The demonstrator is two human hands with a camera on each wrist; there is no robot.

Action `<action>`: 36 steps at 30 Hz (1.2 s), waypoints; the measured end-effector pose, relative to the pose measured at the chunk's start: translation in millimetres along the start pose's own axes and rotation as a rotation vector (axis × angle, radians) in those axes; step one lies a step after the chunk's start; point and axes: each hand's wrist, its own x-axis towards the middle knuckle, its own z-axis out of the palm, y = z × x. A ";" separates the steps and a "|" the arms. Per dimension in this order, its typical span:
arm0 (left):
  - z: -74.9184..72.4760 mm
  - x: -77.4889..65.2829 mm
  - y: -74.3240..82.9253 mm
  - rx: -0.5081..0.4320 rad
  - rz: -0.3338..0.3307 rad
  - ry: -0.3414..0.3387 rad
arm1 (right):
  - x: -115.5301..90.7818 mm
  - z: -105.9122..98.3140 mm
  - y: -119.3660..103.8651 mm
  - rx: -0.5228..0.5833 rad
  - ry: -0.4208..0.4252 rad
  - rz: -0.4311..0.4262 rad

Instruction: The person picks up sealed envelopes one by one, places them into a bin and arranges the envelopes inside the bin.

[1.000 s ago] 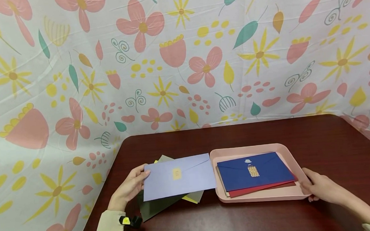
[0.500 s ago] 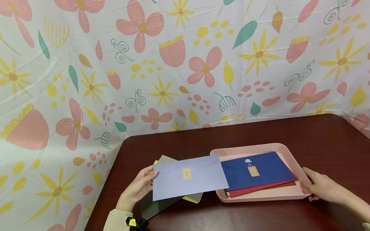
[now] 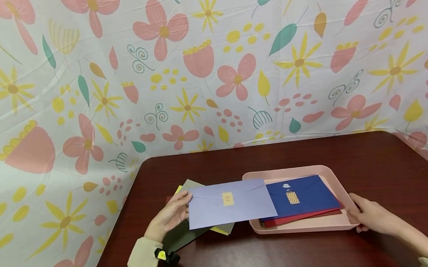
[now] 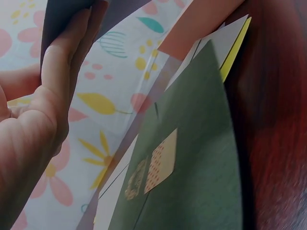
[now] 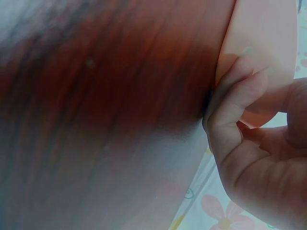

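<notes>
Your left hand (image 3: pixel 172 212) pinches the lavender envelope (image 3: pixel 236 209) by its left end; its right end overlaps the pink tray (image 3: pixel 324 221) and the blue envelope (image 3: pixel 313 197); hard to tell from this angle whether those two envelopes touch; your right hand (image 3: pixel 371 214) has the tray's right edge gripped, fingers curled under; in the tray, blue lies over the red envelope (image 3: pixel 291 219); on the table (image 3: pixel 382 165) to the left, the dark green envelope (image 4: pixel 192 124) tops a loose pile, partly hidden below lavender in the head view.
</notes>
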 end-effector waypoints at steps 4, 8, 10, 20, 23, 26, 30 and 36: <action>4.6 5.7 -2.5 -0.018 -0.014 -0.032 | 0.3 -1.0 -0.6 0.002 -0.007 0.004; 8.2 11.5 -5.1 -0.016 -0.035 -0.061 | -0.3 -1.3 -0.8 0.004 -0.012 0.002; 9.9 13.9 -6.3 -0.018 -0.042 -0.074 | -0.5 -1.3 -0.7 0.005 -0.011 0.004; 19.9 25.6 -11.1 -0.053 -0.078 -0.078 | -0.5 -1.3 -0.4 0.006 -0.007 0.014; 22.4 29.9 -12.4 -0.062 -0.087 -0.066 | -0.4 -1.4 -0.7 0.001 -0.005 0.018; 24.3 34.2 -14.1 -0.061 -0.098 -0.059 | -0.4 -1.4 -1.0 0.002 -0.006 0.022; 25.0 39.9 -17.4 -0.042 -0.098 -0.086 | 0.0 -1.3 -1.2 0.010 -0.012 0.029; 28.3 44.9 -20.4 -0.004 -0.127 -0.065 | 0.9 -1.2 -1.2 0.016 -0.013 0.042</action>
